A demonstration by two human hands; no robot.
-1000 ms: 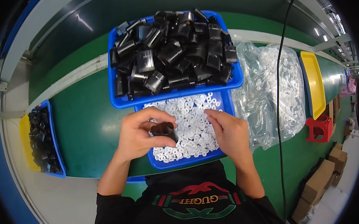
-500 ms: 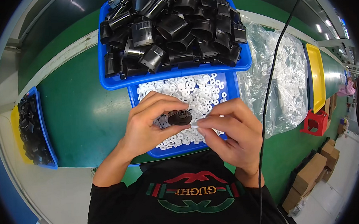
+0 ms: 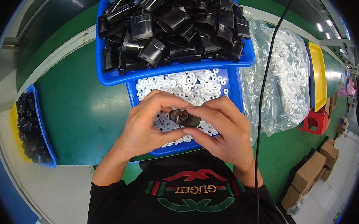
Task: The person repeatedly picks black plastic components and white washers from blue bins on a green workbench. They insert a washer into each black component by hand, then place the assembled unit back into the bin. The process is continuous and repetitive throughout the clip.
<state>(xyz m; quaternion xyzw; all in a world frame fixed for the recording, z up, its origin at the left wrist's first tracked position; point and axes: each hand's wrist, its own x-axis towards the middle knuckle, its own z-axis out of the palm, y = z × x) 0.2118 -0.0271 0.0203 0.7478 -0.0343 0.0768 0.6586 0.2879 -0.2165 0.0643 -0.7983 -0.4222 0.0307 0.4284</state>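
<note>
Fingers of the left hand (image 3: 142, 124) curve around a black plastic part (image 3: 184, 118), the index finger along its twelve o'clock side and the thumb below at six, so that it is gripped between them. The part's end, with a round feature in it, faces up. The right hand (image 3: 231, 133) comes in from four o'clock, its index fingertip pressed on the part's upper edge and its thumb at the lower edge, near the left thumb; whether it also pinches some small piece, I cannot tell.

The part is held above a blue tray (image 3: 236, 86) of loose white rings (image 3: 188, 87), which spread beneath and beyond both hands. At twelve o'clock from the held part, a second blue tray (image 3: 177, 70) overlaps the far end of the first and is heaped with black tubular parts (image 3: 174, 21). At nine o'clock, on the green table (image 3: 78, 113), a third blue tray (image 3: 45, 127) carries more black pieces (image 3: 31, 128).

Between two and three o'clock lies a clear plastic bag (image 3: 285, 78) full of white pieces, with a yellow tray (image 3: 319, 76) just past it. A red stool (image 3: 315, 122) stands at three, cardboard boxes (image 3: 308, 172) at four. A black cable (image 3: 263, 83) runs from half past one down to five.
</note>
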